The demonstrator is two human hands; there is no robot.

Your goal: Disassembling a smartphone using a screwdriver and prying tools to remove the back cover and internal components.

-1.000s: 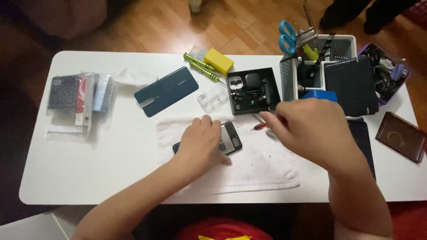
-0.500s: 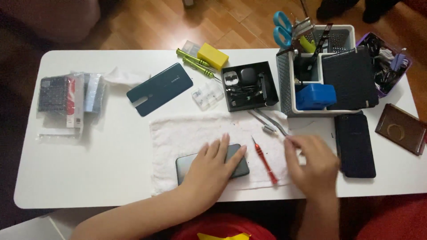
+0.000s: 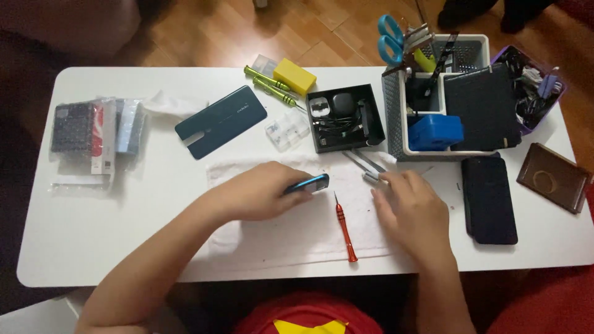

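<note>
My left hand (image 3: 263, 193) grips a dark phone with a blue edge (image 3: 307, 184), tilted up on its side above a white cloth (image 3: 297, 232). My right hand (image 3: 409, 207) rests on the cloth's right end, its fingertips on metal tweezers (image 3: 364, 166) that lie by the grey basket. A red screwdriver (image 3: 344, 226) lies on the cloth between my two hands, tip pointing away from me. Whether the right fingers pinch the tweezers is unclear.
On the white table (image 3: 154, 210): a teal phone back cover (image 3: 221, 121), a black tray of parts (image 3: 344, 116), green screwdrivers (image 3: 270, 83), a yellow block (image 3: 295, 75), a grey basket (image 3: 433, 93) holding scissors and a blue box, a black phone (image 3: 490, 198), a brown case (image 3: 552, 177), packaged items (image 3: 93, 133).
My left hand has lifted the phone from flat on the cloth onto its edge. My right hand let go of the red screwdriver earlier and has moved up to the tweezers.
</note>
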